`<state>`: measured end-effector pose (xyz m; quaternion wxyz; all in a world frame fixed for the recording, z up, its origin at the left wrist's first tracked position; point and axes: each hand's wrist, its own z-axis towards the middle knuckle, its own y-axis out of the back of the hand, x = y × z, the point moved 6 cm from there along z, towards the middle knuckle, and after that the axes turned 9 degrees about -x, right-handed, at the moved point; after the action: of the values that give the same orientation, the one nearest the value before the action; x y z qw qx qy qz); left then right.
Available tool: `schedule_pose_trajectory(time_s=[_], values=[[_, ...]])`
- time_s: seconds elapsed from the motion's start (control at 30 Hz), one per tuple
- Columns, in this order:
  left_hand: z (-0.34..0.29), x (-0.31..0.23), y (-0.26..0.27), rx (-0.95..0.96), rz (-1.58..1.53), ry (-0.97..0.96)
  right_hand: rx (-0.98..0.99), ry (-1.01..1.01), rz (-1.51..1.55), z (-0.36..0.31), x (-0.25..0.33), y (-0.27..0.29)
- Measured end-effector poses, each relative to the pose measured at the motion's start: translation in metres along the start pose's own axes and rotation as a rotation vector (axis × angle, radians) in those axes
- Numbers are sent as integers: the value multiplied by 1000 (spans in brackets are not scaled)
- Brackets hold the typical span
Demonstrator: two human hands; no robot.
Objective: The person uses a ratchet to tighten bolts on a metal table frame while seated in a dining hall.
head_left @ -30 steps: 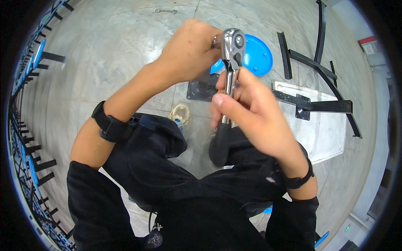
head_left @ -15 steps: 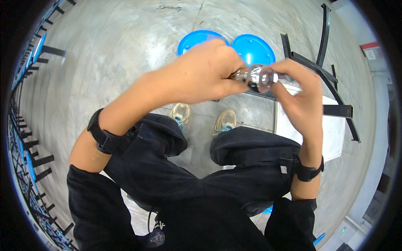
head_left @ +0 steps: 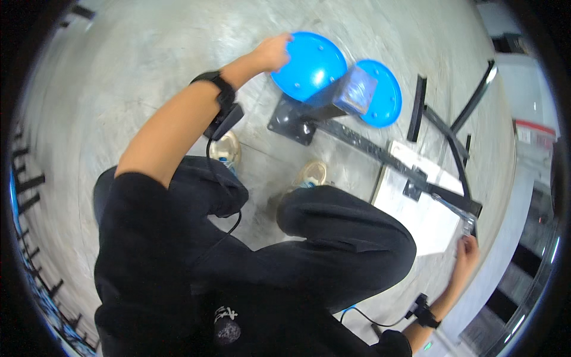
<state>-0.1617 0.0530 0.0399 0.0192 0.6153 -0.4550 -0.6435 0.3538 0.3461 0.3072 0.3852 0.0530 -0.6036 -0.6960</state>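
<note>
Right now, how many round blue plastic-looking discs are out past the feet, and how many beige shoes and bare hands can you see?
Round blue plastic-looking discs: 2
Beige shoes: 2
Bare hands: 2
Total: 6

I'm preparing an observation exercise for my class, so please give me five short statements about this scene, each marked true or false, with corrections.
1. The left hand is at the rim of a blue disc. True.
2. Both hands are at the same disc. False: the right hand is away to the lower right, its fingers at a shiny metal tool.
3. A black band is around the left wrist. True.
4. The white panel lies on the person's left. False: the white panel lies on the person's right.
5. The trousers are light-coloured. False: the trousers are dark.
</note>
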Motion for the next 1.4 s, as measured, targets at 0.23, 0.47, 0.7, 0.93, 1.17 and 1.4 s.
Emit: schedule_pose_trajectory(time_s=[0.23, 0.47, 0.7, 0.93, 1.17, 1.4], values=[[-74, 20, -69, 109, -197, -320, 130, -890, 449, -122, -114, -184], [-92, -40, -68, 199, -550, -181, 18, -1217, 507, -183, -149, -232], [-122, 7, -73, 224, -246, 17, 81, -955, 607, -161, -152, -224], [-156, -21, -87, 229, -461, 112, 0, -861, 534, -176, -181, -229], [-156, -38, -69, 145, -207, 38, 8, -902, 652, -187, -175, -241], [-155, -20, -71, 219, -128, 30, -140, -1303, 1214, -223, -189, -315]])
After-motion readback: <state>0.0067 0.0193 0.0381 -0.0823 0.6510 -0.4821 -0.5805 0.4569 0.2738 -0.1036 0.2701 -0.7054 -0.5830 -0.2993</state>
